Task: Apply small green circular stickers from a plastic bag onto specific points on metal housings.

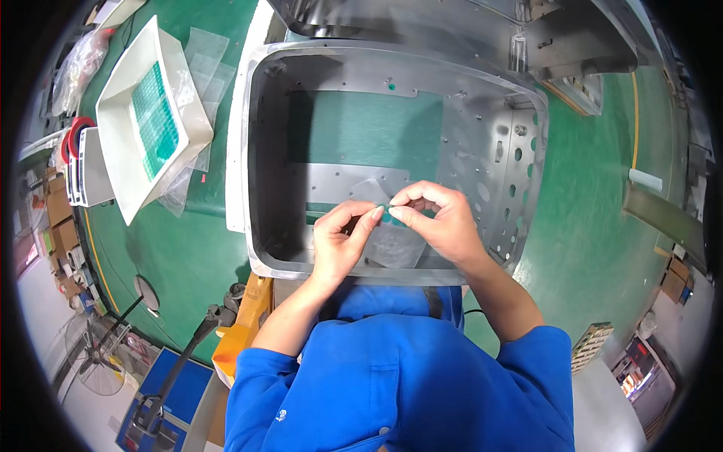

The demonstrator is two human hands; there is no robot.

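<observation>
Both my hands are over the near part of a large grey metal enclosure (260,166), fingertips almost meeting. My left hand (339,239) is closed, thumb and forefinger pinched together. My right hand (446,226) pinches too, just beside it. Between the fingertips shows a small green piece (387,214), too small to name surely. Beneath the hands lies a clear plastic sheet (395,247) inside the enclosure, partly hidden by the fingers. A small green dot (392,87) shows on the enclosure's far wall, among several holes and studs.
At left stands a white tray (124,113) holding a green gridded sheet (155,120), with clear plastic bags (207,64) beside it. A yellow pallet jack part (245,324) stands near my left elbow. Another metal housing (587,38) is at the far right. Green floor (587,196) surrounds the enclosure.
</observation>
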